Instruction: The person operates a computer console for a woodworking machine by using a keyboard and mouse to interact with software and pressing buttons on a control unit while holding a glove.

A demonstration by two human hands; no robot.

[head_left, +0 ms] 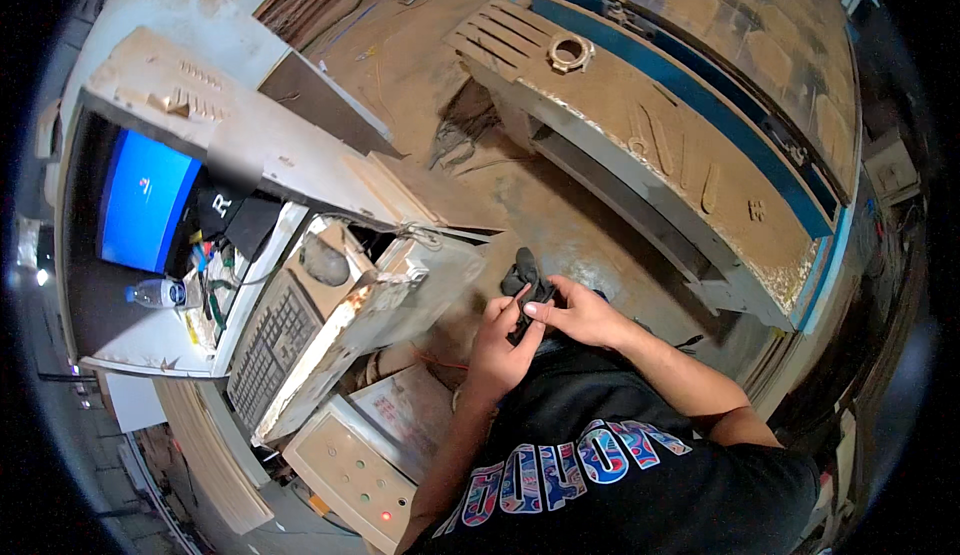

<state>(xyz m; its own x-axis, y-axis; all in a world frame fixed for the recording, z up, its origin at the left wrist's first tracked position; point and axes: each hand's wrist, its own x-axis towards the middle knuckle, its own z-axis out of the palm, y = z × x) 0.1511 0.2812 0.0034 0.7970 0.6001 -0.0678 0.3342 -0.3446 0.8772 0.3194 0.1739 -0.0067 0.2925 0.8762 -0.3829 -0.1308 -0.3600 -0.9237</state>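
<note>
Your left hand (503, 347) and right hand (592, 317) meet above the floor (512, 203), fingers closed round a small, thin reddish piece (523, 292) too small to identify. Rightward, the dusty worktop (605, 100) carries a ring (587, 53) near its far end and wrench-like tools (661, 147) toward its near edge. Dusty floor opens between that edge and the computer cabinet (335, 177).

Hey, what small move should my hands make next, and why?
Perhaps hold your left hand steady and ease your right thumb toward the thin reddish piece: it sticks up at the left fingertips, and the thumb is close beside it. The dark item behind is too unclear to name.
</note>
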